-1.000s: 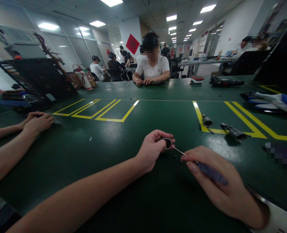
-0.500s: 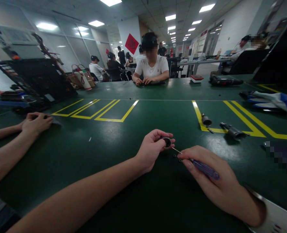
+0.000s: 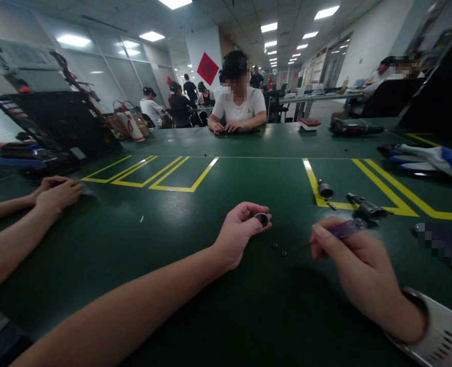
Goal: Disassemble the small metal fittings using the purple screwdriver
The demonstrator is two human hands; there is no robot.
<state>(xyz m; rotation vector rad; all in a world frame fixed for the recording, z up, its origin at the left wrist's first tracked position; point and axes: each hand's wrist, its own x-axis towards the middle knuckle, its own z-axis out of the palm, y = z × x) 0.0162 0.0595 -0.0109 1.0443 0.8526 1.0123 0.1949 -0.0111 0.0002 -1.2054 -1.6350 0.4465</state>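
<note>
Between the thumb and fingers of my left hand (image 3: 241, 230) is a cup-shaped metal part (image 3: 262, 220), its round opening facing me. My right hand (image 3: 357, 267) grips a screwdriver (image 3: 346, 229) by its translucent purple handle. The thin shaft points left and is blurred; its tip is near two small dark ring-shaped pieces (image 3: 284, 253) lying on the green table (image 3: 195, 321). The screwdriver is apart from the metal part. What lies inside the cup is too dark to tell.
Two metal cup-shaped parts with stems, one small (image 3: 325, 190) and one larger (image 3: 371, 209), lie by yellow tape (image 3: 397, 205) at right. Blue-white gloves (image 3: 432, 159) are farther right. A co-worker's hands (image 3: 59, 192) work at left; another person (image 3: 239, 104) sits opposite.
My right hand has moved right, drawing the screwdriver out of the cup-shaped metal part and turning its handle upward. My left hand holds almost the same place.
</note>
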